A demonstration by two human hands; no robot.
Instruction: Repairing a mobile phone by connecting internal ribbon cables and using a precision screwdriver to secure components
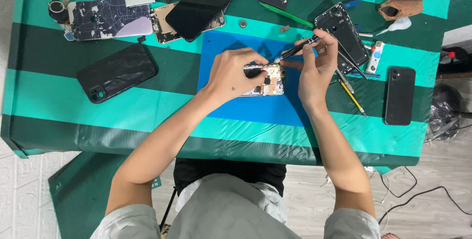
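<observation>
Head view: left hand steadies opened phone; right hand grips screwdriver.

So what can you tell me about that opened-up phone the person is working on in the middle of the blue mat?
The opened phone lies flat on the blue mat, its back off so the insides face up: a pale metal frame, copper-orange patches and small dark parts. The left hand covers its left part and pins it down. The right hand holds a slim black screwdriver slanted down, its tip meeting the phone's upper right corner. Finer details are too small to tell.
</observation>
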